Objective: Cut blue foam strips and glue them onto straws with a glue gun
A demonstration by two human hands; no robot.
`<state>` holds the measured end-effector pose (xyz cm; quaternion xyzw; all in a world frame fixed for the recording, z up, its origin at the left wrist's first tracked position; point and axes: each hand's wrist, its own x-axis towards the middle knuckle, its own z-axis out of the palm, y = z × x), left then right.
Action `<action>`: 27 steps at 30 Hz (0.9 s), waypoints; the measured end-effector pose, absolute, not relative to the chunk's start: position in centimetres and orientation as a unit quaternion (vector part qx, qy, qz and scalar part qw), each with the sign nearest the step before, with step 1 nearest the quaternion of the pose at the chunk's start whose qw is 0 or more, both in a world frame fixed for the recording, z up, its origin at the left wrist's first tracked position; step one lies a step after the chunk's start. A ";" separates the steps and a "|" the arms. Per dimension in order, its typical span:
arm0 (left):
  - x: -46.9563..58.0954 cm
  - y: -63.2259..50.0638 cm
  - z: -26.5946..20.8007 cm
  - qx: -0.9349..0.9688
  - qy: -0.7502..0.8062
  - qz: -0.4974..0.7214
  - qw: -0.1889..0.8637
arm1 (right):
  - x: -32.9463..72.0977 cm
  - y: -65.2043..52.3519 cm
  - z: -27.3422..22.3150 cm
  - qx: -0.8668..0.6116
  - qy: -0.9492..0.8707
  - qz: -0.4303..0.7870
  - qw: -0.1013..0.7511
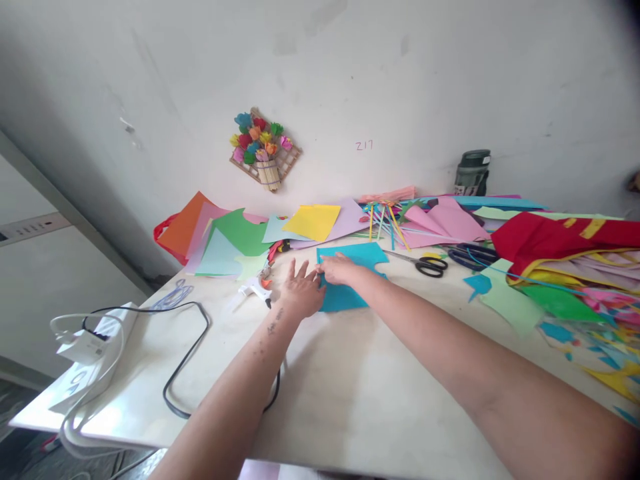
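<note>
A sheet of blue paper (pixel 360 257) with a piece cut out of its right side lies flat on the table. My left hand (pixel 302 293) rests at the paper's left edge, fingers spread and stretched out. Reaching over the sheet, my right hand (pixel 338 269) has its fingers curled together at the same left edge, gripping the paper there. Just left of my left hand lies a white glue gun (pixel 254 288). Black-handled scissors (pixel 430 267) lie to the right of the sheet.
Coloured paper sheets (pixel 233 233) line the back of the table. Red cloth (pixel 560 243) and paper scraps (pixel 600 350) cover the right side. A power strip (pixel 95 363) sits at left, with a black cable (pixel 173 380) looping across. A bottle (pixel 473 173) stands behind.
</note>
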<state>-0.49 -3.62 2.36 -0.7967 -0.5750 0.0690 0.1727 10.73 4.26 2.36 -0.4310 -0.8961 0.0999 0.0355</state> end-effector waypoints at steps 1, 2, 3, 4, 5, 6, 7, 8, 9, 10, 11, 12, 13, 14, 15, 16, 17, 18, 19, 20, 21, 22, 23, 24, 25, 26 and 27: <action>-0.4 -3.7 2.4 -0.794 -0.578 0.070 0.173 | 10.9 4.7 2.2 -0.436 -0.887 0.139 0.056; -0.3 -3.8 2.5 -0.792 -0.581 0.069 0.173 | 11.1 5.2 2.0 -0.437 -0.878 0.178 0.082; -0.3 -3.9 2.6 -0.791 -0.583 0.066 0.172 | 11.2 5.7 1.9 -0.436 -0.869 0.203 0.114; -0.2 -3.9 2.6 -0.792 -0.584 0.063 0.169 | 11.4 6.1 1.8 -0.440 -0.863 0.208 0.138; -0.2 -3.9 2.6 -0.794 -0.582 0.059 0.166 | 11.5 6.4 1.7 -0.446 -0.860 0.197 0.149; -0.2 -3.9 2.6 -0.797 -0.579 0.056 0.161 | 11.6 6.5 1.6 -0.453 -0.862 0.174 0.147; -0.2 -3.9 2.6 -0.802 -0.574 0.053 0.157 | 11.5 6.6 1.6 -0.457 -0.868 0.144 0.130; -0.2 -3.8 2.5 -0.807 -0.568 0.048 0.153 | 11.5 6.6 1.6 -0.457 -0.876 0.114 0.106; -0.3 -3.8 2.5 -0.813 -0.561 0.043 0.149 | 11.4 6.5 1.6 -0.453 -0.884 0.085 0.081; -0.3 -3.7 2.5 -0.819 -0.554 0.038 0.146 | 11.2 6.3 1.7 -0.442 -0.893 0.057 0.059; -0.3 -3.7 2.5 -0.824 -0.547 0.034 0.145 | 11.1 6.2 1.7 -0.429 -0.902 0.031 0.043; -0.4 -3.6 2.6 -0.828 -0.541 0.032 0.143 | 10.9 6.0 1.8 -0.415 -0.909 0.005 0.031; -0.4 -3.6 2.7 -0.830 -0.538 0.033 0.142 | 10.7 5.9 1.9 -0.402 -0.915 -0.018 0.024; -0.4 -3.6 2.7 -0.832 -0.535 0.035 0.142 | 10.5 5.9 2.0 -0.393 -0.919 -0.037 0.019; -0.4 -3.5 2.8 -0.833 -0.533 0.039 0.144 | 10.3 5.9 2.1 -0.389 -0.920 -0.049 0.018; -0.4 -3.5 2.9 -0.834 -0.530 0.043 0.147 | 10.2 6.0 2.2 -0.390 -0.919 -0.054 0.021; -0.4 -3.4 3.0 -0.835 -0.527 0.048 0.151 | 10.1 6.1 2.3 -0.395 -0.917 -0.051 0.028; -0.4 -3.4 3.0 -0.837 -0.522 0.052 0.155 | 10.0 6.3 2.4 -0.405 -0.913 -0.039 0.037; -0.4 -3.4 3.1 -0.839 -0.517 0.054 0.159 | 9.9 6.6 2.4 -0.418 -0.907 -0.020 0.048; -0.4 -3.3 3.1 -0.841 -0.513 0.055 0.162 | 9.9 6.9 2.4 -0.429 -0.901 0.002 0.060; -0.4 -3.3 3.2 -0.843 -0.510 0.056 0.163 | 10.0 7.2 2.4 -0.440 -0.895 0.021 0.073; -0.4 -3.3 3.3 -0.844 -0.509 0.058 0.161 | 10.1 7.5 2.3 -0.449 -0.889 0.034 0.081; -0.4 -3.3 3.3 -0.844 -0.509 0.060 0.159 | 10.2 7.8 2.1 -0.454 -0.886 0.039 0.085; -0.4 -3.4 3.4 -0.844 -0.510 0.061 0.156 | 10.3 8.1 2.0 -0.455 -0.886 0.036 0.085; -0.4 -3.4 3.4 -0.844 -0.511 0.063 0.152 | 10.4 8.3 1.8 -0.452 -0.888 0.027 0.080; -0.4 -3.4 3.5 -0.844 -0.511 0.061 0.150 | 10.4 8.5 1.6 -0.447 -0.892 0.019 0.067; -0.5 -3.5 3.5 -0.845 -0.511 0.055 0.150 | 10.4 8.6 1.4 -0.441 -0.896 0.013 0.050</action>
